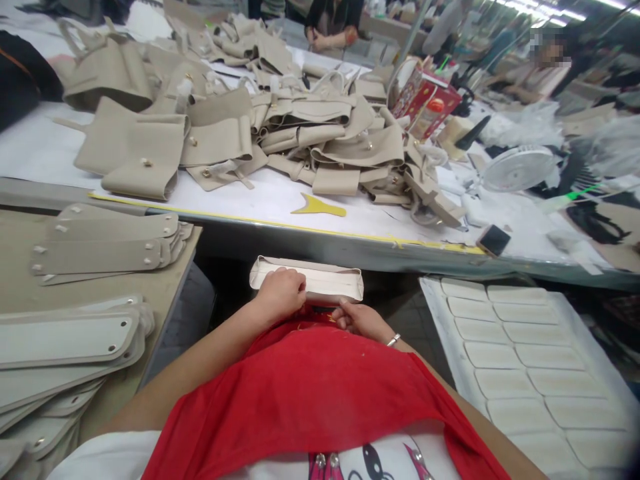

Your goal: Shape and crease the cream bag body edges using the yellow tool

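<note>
Red apron (320, 393) nearest the camera, worn over a white printed shirt (373, 460). Beyond it, below the near edge of the main bench (240, 208), lies a pale, open, box-shaped piece (327, 277), its long sides running across the view and its light interior facing up.

Left hand (281, 291): over the near left part of the piece, fingers curled inward and narrow; whether they grip its wall cannot be told. Right hand (361, 320): at the near right edge, thumb extended toward that edge and fingers bent; what, if anything, is pinched cannot be told. A light-coloured bracelet (394, 340) encircles the right wrist.

Main bench: a dense heap of beige bag parts (295, 137), several with gold-coloured fittings; before it, a yellow forked template (320, 205). Toward the right, a red box (425, 97), a white round fan (520, 167), and a dark-faced device (493, 240) at the front edge.

Left: a side bench (173, 293) bearing two groups of long, round-cornered strips (70, 340). Right: a light board (433, 300) with pale panels (535, 333) set in two columns.

Background: other people, including one in a dark top (333, 17), beyond the main bench.
</note>
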Action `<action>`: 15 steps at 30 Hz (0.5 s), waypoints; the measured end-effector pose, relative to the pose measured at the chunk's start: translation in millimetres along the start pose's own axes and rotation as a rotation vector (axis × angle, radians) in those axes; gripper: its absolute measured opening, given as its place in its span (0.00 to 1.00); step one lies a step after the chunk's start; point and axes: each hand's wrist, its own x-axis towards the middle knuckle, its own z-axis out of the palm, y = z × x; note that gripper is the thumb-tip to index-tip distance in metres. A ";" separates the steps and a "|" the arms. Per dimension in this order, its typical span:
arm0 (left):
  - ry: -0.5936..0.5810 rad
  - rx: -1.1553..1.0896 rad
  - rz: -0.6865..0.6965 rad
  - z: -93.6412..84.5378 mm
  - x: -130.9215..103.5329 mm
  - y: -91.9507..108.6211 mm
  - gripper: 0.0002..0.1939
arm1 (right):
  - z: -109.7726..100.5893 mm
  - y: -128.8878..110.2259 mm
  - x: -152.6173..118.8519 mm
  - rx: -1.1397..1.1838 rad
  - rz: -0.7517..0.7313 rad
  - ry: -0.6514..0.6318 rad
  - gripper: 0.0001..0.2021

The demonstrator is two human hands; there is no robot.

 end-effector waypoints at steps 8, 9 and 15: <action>-0.024 0.019 0.009 -6.0 4.0 -2.7 0.12 | 14.8 -11.9 6.9 0.442 0.163 -0.046 0.15; -0.030 0.019 0.012 -6.9 4.8 -3.1 0.12 | 17.4 -13.2 8.3 0.468 0.170 -0.049 0.15; -0.044 0.010 0.029 -11.2 11.3 -8.5 0.13 | 33.1 -16.8 22.5 0.492 0.167 -0.127 0.15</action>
